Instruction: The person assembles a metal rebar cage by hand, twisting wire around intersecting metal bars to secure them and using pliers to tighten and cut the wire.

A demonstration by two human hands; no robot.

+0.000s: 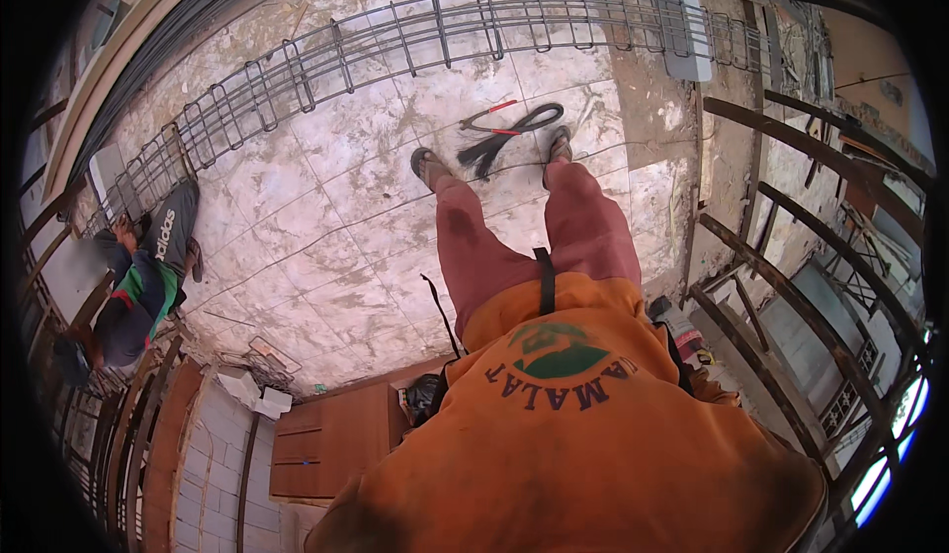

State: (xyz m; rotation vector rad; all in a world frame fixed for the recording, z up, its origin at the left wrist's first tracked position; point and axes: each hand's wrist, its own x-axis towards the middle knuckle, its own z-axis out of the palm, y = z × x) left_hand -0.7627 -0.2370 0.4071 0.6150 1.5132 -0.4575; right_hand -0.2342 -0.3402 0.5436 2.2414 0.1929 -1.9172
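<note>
Neither of my hands shows; my orange shirt (563,434) fills the lower middle, and its sleeves run down out of sight. On the tiled floor by my sandalled feet lies a pair of pincers (502,105) with red handles, spread apart. Partly against it rests a looped bundle of thin dark wire (484,152), its loose ends fanned toward the left foot. Beyond the feet, a long steel rebar cage (445,34) with square stirrups stretches across the floor from the left to the far right.
At the left a co-worker (148,276) sits low by the cage's end, hands close to it. Long dark rods (183,44) lie at the far left. A white block (682,19) sits under the cage's right part. Dark bars (781,281) stand at right; a brown cabinet (331,439) stands at lower left.
</note>
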